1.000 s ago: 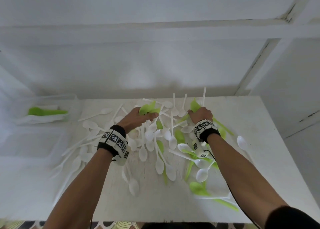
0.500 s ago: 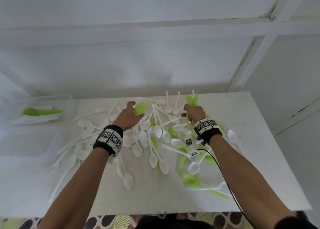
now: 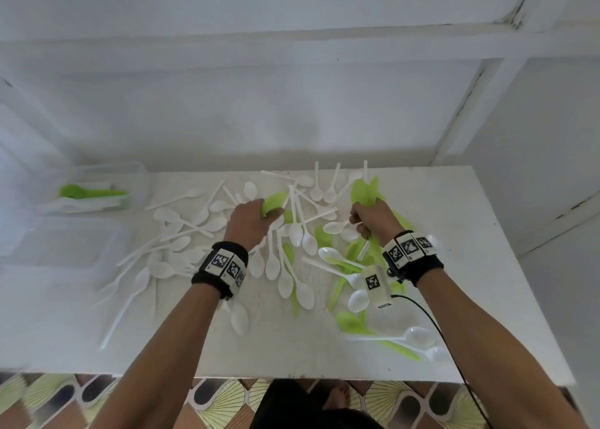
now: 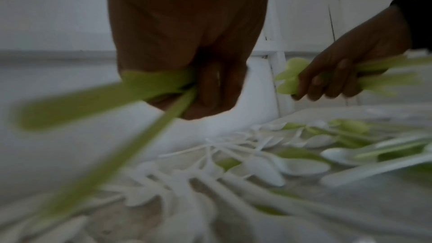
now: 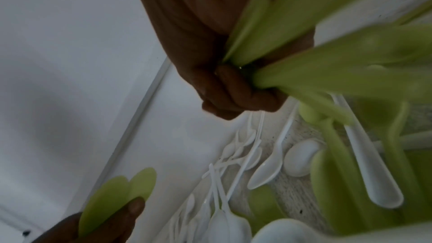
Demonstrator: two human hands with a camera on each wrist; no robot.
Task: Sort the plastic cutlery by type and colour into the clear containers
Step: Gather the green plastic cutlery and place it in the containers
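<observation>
White tabletop (image 3: pixel 470 220), strewn across its middle with a tangled heap of plastic cutlery. White spoons (image 3: pixel 293 233) in the majority, spread through the heap and out toward its left edge; green spoons (image 3: pixel 354 323) fewer, mostly along the heap's right and near side. Left of the heap, a nearer clear container (image 3: pixel 107 253), contents impossible to tell, and behind it a far clear container (image 3: pixel 136 181) already holding a few green pieces on top of some white ones.

Judged from this: sorting barely begun. A handful stowed, nearly the whole heap still on the tabletop, white pieces seemingly untouched.

Left hand (image 3: pixel 250 222) above the heap's far middle, grip clamped tight: fingers curled round a couple of green spoons (image 4: pixel 77 106), handles trailing out of the fist in the left wrist view, bowls poking out beyond the thumb in the right wrist view. Right hand (image 3: pixel 373 219) above the heap's far right, grip likewise closed, wrapped round a thicker bunch of green spoons (image 5: pixel 339 58), bowls fanning out past the knuckles. Exact count in either fist not readable through the blur. Probably next: carrying both bunches leftward to the container with the green pieces.
</observation>
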